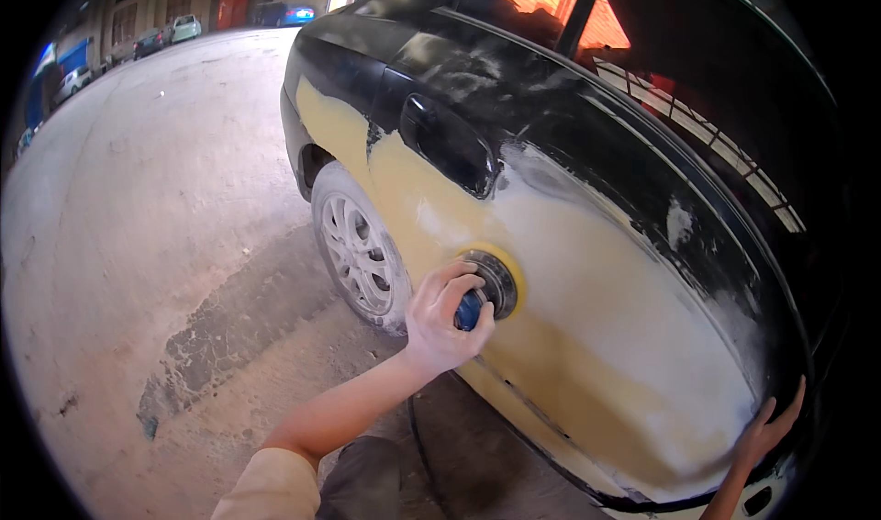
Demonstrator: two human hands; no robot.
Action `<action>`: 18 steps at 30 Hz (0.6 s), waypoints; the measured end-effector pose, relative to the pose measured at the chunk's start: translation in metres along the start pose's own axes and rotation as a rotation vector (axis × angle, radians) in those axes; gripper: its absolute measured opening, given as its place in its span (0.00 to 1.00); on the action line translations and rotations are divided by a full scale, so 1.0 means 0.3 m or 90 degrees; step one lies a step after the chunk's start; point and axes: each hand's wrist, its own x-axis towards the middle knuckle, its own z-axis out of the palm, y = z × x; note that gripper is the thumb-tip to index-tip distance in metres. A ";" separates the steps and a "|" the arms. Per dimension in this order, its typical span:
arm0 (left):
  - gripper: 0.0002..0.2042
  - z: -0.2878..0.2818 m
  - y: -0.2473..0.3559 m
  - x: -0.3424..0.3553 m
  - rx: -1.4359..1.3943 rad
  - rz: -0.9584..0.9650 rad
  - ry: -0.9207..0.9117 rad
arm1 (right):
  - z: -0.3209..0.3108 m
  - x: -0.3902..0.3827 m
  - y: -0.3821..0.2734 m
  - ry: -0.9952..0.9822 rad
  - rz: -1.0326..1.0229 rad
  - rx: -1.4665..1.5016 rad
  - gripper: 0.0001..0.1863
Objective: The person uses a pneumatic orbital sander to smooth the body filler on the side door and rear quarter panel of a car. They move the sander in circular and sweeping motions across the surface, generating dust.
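My left hand (447, 318) is wrapped round the dark blue body of a round sander (498, 284). Its yellow-rimmed pad lies against the car door (606, 309), just behind the middle of the panel. Pale yellow and whitish filler covers much of this door, with bare black paint along its upper part. At the lower right, my right hand (769, 431) touches the door's far edge with its fingers spread, holding nothing. The black door handle (447, 144) sits above the sander.
A dusty rear wheel (358, 249) stands left of my left hand. A dark hose or cord (420, 451) hangs down beside my leg (362, 483). Concrete floor (156, 199) with a dark rough patch stretches leftward. Parked cars (184, 29) stand far off near a building.
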 end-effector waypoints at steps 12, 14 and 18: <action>0.13 -0.175 -0.578 0.294 0.055 -0.285 0.176 | 0.008 0.015 0.030 -0.013 -0.015 -0.005 0.29; 0.14 -0.132 -0.495 0.213 0.074 -0.306 0.156 | 0.004 0.008 0.037 -0.012 -0.024 -0.013 0.30; 0.16 -0.052 -0.201 0.057 0.024 -0.079 0.068 | 0.011 -0.004 0.054 -0.008 -0.022 -0.011 0.31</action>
